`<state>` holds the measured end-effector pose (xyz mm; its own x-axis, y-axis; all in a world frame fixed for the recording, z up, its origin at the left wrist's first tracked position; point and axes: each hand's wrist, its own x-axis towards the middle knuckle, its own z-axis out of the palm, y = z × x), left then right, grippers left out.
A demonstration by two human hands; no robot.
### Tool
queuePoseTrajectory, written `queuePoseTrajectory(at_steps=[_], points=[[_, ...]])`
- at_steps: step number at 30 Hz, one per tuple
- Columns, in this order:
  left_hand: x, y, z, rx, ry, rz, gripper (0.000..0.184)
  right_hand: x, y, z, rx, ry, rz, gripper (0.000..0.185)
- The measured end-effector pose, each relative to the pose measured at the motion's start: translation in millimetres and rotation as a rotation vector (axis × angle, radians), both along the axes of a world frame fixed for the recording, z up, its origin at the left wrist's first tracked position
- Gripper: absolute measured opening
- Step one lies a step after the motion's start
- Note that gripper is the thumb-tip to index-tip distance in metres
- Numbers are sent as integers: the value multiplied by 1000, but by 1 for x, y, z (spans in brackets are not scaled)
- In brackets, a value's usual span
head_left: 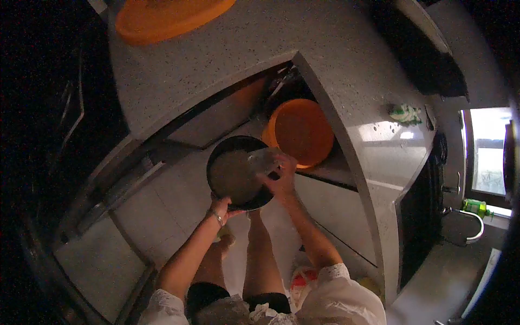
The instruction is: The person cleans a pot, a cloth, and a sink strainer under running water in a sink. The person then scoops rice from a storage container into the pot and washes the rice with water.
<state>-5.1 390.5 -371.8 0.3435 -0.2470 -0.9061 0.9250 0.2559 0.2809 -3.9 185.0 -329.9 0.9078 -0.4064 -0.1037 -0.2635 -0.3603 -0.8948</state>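
My left hand [221,207] is closed on the near rim of a round black pot [236,143], which I hold above the floor in front of my legs. The inside of the pot looks pale grey-brown; whether that is its bottom or some contents is too dim to tell. Over the pot's right side, my right hand [281,177] grips a small see-through cup [261,161], blurred and tilted. Just beyond that hand, an orange bucket [275,122] stands inside the open corner cabinet.
A speckled grey countertop [216,70] curves round above the cabinet. On it lie an orange lid-like disc [173,19] and a green-and-white cloth [405,114]. To the right are a dark sink [422,216], a curved tap [476,227] and a green bottle [474,206] by the window.
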Motion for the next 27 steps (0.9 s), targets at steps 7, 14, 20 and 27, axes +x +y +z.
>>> queuePoseTrajectory(at_steps=[7, 14, 20, 27], points=[[-9, 20, -40, -152, 15, 32, 59, 41, -112, -88, 160, 197, -523, 64], [-45, 69, -80, 23, -435, -265, 63, 90, -167, -222, -33, 313, -453, 60], [-16, 40, -40, 58, 28, 151, 75, 97, -181, -283, 117, 339, -369, 56], [-12, 32, -39, 82, -73, -14, 71, 78, -179, -286, 315, 337, -257, 51]])
